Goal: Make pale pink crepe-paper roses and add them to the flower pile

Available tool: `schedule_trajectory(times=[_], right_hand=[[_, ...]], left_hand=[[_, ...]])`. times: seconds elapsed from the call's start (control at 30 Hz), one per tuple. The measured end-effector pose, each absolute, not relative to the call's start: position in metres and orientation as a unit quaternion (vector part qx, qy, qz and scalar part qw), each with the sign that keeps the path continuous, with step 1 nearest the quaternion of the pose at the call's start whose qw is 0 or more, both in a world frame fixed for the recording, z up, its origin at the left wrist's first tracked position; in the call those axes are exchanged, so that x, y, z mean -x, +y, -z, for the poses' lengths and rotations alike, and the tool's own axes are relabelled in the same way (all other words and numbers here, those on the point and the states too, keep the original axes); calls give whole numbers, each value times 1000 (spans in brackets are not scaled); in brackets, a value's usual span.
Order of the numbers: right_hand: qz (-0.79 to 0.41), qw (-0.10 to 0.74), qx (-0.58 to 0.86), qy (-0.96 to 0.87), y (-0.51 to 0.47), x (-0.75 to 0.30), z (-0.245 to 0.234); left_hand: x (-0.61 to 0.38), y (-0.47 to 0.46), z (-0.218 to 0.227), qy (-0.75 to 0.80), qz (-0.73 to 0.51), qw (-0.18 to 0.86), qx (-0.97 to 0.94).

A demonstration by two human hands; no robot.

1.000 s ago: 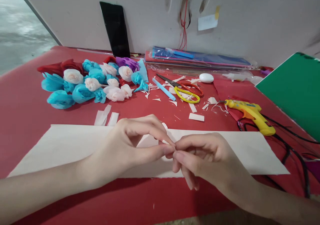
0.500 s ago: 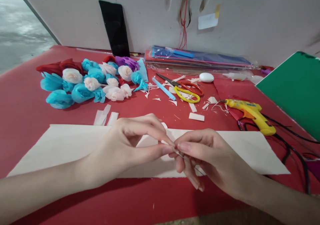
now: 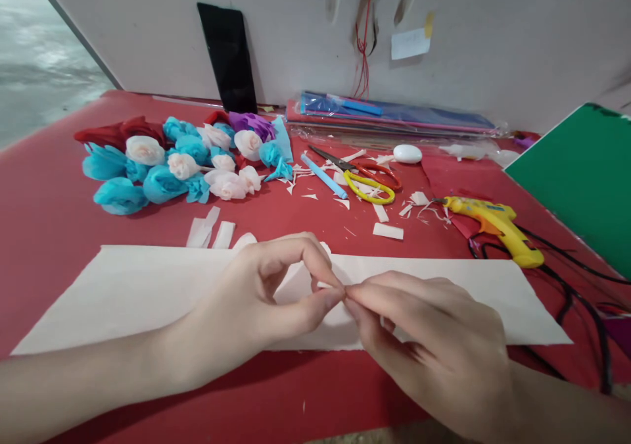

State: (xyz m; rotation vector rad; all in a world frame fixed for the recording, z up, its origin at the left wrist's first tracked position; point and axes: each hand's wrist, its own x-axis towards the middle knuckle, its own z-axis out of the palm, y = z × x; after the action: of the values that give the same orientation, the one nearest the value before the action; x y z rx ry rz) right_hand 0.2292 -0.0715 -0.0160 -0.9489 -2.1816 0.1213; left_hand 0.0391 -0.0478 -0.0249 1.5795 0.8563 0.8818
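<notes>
My left hand (image 3: 266,293) pinches a small cream paper piece (image 3: 296,285) between thumb and forefinger. My right hand (image 3: 434,339) meets it fingertip to fingertip, its thumb and forefinger closed on the same piece, back of the hand turned up. Both hands hover over a long cream paper sheet (image 3: 123,293) lying across the red table (image 3: 44,220). What sits between the pinched fingertips is mostly hidden.
Blue, cream, red and purple paper flowers (image 3: 182,161) lie back left. Scissors (image 3: 365,177), a blue pen (image 3: 323,175), paper scraps and a white oval object (image 3: 407,153) sit mid-table. A yellow glue gun (image 3: 497,223) with black cables and a green board (image 3: 586,174) are at right. A black phone (image 3: 227,56) leans on the wall.
My right hand has rolled over, knuckles now up, and slid lower right; the thin wire seen in it half a second ago no longer shows. My left forefinger has curled more.
</notes>
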Motion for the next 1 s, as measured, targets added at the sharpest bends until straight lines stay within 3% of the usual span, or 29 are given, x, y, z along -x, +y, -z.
schedule_trajectory(times=[0.23, 0.6, 0.87, 1.0], right_hand=[[75, 363, 329, -868, -71, -234, 22], [46, 350, 300, -886, -69, -238, 21], [33, 310, 360, -879, -61, -239, 26], [38, 315, 362, -876, -58, -238, 28]], left_hand=[[-42, -51, 23, 382, -366, 562, -636], [-45, -52, 24, 379, -384, 562, -627], [-35, -39, 35, 395, -461, 549, -574], [-37, -34, 32, 409, -409, 528, -622]])
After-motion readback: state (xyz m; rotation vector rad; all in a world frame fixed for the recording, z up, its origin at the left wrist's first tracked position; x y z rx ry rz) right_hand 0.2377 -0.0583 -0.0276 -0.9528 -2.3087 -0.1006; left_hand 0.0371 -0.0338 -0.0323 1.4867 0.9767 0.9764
